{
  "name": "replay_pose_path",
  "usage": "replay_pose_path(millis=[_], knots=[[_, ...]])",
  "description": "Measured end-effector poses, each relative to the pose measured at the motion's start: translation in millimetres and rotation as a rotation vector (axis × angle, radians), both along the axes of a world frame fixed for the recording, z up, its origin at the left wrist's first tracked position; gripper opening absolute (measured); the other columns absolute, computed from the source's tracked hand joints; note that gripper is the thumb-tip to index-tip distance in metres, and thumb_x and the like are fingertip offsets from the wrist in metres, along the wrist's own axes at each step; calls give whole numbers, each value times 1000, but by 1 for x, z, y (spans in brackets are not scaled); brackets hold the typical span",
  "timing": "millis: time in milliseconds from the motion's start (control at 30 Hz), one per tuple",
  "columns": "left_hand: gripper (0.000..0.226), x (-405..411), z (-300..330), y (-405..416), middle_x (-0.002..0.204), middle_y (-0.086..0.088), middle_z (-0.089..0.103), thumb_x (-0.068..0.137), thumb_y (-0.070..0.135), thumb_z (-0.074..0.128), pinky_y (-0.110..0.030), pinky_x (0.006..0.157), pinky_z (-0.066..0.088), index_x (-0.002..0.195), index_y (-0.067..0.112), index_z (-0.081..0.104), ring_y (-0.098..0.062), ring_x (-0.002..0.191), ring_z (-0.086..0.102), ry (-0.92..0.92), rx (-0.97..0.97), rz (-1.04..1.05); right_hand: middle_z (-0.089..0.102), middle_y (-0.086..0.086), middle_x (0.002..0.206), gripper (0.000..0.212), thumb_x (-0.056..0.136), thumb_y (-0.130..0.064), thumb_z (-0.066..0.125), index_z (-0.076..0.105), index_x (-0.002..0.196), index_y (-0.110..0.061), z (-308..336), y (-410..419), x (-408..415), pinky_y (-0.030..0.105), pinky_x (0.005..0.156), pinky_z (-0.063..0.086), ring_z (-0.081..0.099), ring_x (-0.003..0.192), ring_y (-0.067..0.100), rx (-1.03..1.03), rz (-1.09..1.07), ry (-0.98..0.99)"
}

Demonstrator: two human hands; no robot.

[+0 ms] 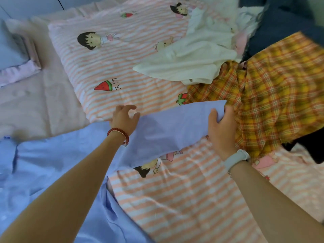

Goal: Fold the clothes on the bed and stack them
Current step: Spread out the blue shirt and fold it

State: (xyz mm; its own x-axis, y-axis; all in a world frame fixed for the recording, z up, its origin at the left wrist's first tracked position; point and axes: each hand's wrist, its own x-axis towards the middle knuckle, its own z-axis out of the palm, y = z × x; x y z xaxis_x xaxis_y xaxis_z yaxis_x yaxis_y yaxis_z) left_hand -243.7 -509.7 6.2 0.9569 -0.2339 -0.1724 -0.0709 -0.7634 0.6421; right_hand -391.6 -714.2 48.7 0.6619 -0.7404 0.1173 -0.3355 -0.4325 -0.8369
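A light blue shirt [52,172] lies spread over the near left of the bed. One part of it, a flat blue panel [171,127], is lifted off the bed between my hands. My right hand [221,127] grips the panel's right edge, thumb on top and fingers beneath. My left hand [124,118] hovers at the panel's left end with its fingers loosely curled and holding nothing. A yellow and orange plaid garment [273,95] lies crumpled on the right. A white garment [196,57] lies above it.
A folded pink-striped cartoon quilt [108,58] covers the middle of the bed. A matching striped sheet [184,199] lies under my arms. A pillow [12,55] sits at the far left. Dark blue fabric [284,27] is at the top right, something black [313,148] at the right edge.
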Motion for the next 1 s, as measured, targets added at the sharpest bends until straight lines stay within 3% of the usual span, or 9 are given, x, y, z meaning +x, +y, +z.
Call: replay_pose_path(millis=[133, 267, 433, 533, 633, 700, 733, 800, 1000], knots=[[16, -32, 27, 73, 103, -2, 59, 94, 21, 51, -24, 75, 43, 103, 12, 62, -19, 92, 57, 282, -355, 156, 38, -11, 60, 10, 94, -16, 50, 41, 91, -15, 34, 70, -1, 26, 47, 30, 41, 49, 2, -8, 243, -148], [21, -68, 55, 189, 97, -3, 64, 97, 26, 43, -31, 80, 47, 93, 19, 62, -17, 87, 62, 592, -642, 382, 57, -3, 72, 17, 90, -26, 50, 50, 95, -10, 55, 172, -11, 23, 49, 37, 52, 57, 9, 69, 547, -142], [39, -118, 65, 333, 88, -2, 66, 98, 40, 29, -36, 79, 49, 99, 17, 60, -17, 80, 64, 845, -743, 562, 63, 10, 62, 15, 85, -19, 60, 60, 88, -4, 51, 324, -55, 35, 50, 36, 51, 60, 24, -22, 933, -107], [34, -160, 44, 401, 96, 17, 56, 103, 29, 19, -4, 62, 44, 99, 31, 53, 13, 68, 59, 900, -561, 582, 68, 8, 81, 21, 87, -25, 59, 60, 98, -7, 28, 402, -99, 34, 60, 44, 59, 72, 21, 119, 1267, 62], [29, -214, 7, 446, 87, 14, 50, 87, 59, 42, -13, 60, 35, 90, 31, 51, -1, 71, 49, 967, -469, 575, 65, 4, 108, 31, 90, -31, 57, 56, 116, -14, -6, 451, -139, 31, 82, 44, 59, 95, 16, 219, 1466, 325], [35, -243, -18, 460, 66, 4, 54, 81, 55, 55, -17, 48, 35, 83, 20, 56, -9, 55, 45, 1060, -514, 683, 60, 3, 121, 34, 93, -29, 52, 54, 124, -15, -29, 460, -156, 30, 93, 40, 54, 110, 18, 181, 1379, 458], [31, -254, -31, 462, 60, 1, 57, 87, 44, 54, -19, 45, 40, 83, 14, 59, -10, 51, 49, 1048, -493, 724, 58, 3, 126, 34, 95, -26, 49, 52, 127, -15, -38, 461, -161, 30, 97, 38, 51, 116, 20, 137, 1301, 519], [24, -271, -52, 463, 76, -7, 64, 91, 26, 55, -26, 65, 51, 95, 5, 64, -16, 71, 59, 867, -348, 692, 54, 4, 129, 34, 95, -20, 47, 51, 128, -13, -54, 456, -164, 29, 100, 35, 46, 122, 22, 16, 1121, 591], [18, -292, -61, 458, 69, -9, 50, 89, 15, 57, -30, 59, 30, 78, 0, 57, -21, 69, 44, 473, -128, 611, 56, 25, 122, 40, 80, -3, 61, 62, 119, -4, -74, 460, -147, 51, 94, 45, 54, 111, 43, -456, 1062, 410]])
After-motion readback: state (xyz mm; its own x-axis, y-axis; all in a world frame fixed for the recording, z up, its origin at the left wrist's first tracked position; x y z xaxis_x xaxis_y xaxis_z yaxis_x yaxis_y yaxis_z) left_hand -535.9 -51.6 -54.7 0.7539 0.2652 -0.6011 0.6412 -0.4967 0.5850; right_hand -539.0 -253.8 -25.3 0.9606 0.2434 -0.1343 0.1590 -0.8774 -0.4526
